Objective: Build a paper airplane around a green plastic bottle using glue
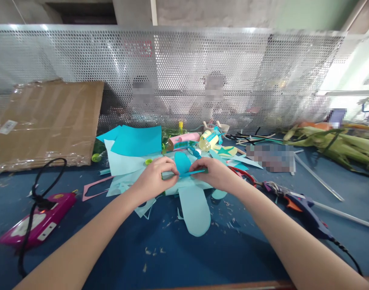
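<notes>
My left hand (156, 177) and my right hand (213, 172) meet over a pile of paper in the middle of the table. Both are closed in a pinch on a thin blue paper strip (191, 173), seen nearly edge-on between them. Just behind it stands a rounded blue paper piece (182, 161); whether the two are joined I cannot tell. Below my fingers lies a light blue paper shape with a rounded end (196, 213). Pale blue sheets (124, 165) spread beneath my left hand, with a darker blue sheet (140, 141) behind. Red-handled scissors (244, 174) lie beside my right wrist.
A dark blue glue gun (302, 205) lies right of my right forearm, near clear glue sticks (320, 179). At left are a magenta power strip (42, 221) and cardboard (48, 121). Corn husks (335, 147) lie far right. People show behind a perforated metal screen (184, 60).
</notes>
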`<state>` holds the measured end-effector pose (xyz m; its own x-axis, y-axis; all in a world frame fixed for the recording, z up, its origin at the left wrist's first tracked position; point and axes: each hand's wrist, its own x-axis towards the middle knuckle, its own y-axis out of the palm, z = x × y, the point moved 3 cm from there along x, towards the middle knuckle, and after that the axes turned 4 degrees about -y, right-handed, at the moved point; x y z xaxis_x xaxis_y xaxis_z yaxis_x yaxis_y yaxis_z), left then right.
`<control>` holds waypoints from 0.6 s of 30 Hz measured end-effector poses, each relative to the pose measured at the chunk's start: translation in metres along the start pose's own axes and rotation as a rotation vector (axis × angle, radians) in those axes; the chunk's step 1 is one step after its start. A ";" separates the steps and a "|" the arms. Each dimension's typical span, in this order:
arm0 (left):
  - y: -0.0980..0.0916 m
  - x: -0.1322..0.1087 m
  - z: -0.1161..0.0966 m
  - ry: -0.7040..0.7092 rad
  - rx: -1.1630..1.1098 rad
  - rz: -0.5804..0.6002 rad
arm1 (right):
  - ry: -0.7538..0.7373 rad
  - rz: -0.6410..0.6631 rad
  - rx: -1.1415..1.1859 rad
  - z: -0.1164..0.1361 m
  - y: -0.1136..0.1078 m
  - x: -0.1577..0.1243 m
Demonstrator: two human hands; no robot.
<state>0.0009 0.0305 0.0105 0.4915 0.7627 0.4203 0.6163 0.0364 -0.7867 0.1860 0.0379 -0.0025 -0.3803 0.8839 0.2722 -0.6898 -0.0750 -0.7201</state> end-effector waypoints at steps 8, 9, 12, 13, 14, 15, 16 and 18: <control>0.010 0.002 0.007 -0.166 -0.106 -0.023 | -0.084 -0.003 0.024 -0.002 0.001 0.001; 0.011 0.002 0.008 -0.195 -0.127 -0.022 | -0.088 0.000 0.047 -0.001 0.002 0.001; 0.016 0.004 0.009 -0.278 -0.173 -0.015 | -0.090 0.002 0.072 0.000 0.002 0.000; 0.017 0.005 0.009 -0.309 -0.193 -0.012 | -0.088 -0.006 0.061 0.000 0.002 0.000; 0.018 0.005 0.009 -0.337 -0.213 -0.008 | -0.084 -0.017 0.044 0.000 0.002 0.000; 0.019 0.006 0.009 -0.360 -0.231 -0.002 | -0.080 -0.027 0.024 0.000 0.001 0.000; 0.020 0.006 0.008 -0.376 -0.243 0.004 | -0.078 -0.035 0.005 0.000 0.001 -0.001; 0.020 0.005 0.007 -0.395 -0.249 0.004 | -0.075 -0.051 -0.035 0.000 0.001 -0.001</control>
<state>0.0111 0.0398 -0.0064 0.2518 0.9517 0.1755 0.7675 -0.0859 -0.6353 0.1856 0.0373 -0.0032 -0.3908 0.8492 0.3552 -0.6879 -0.0130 -0.7257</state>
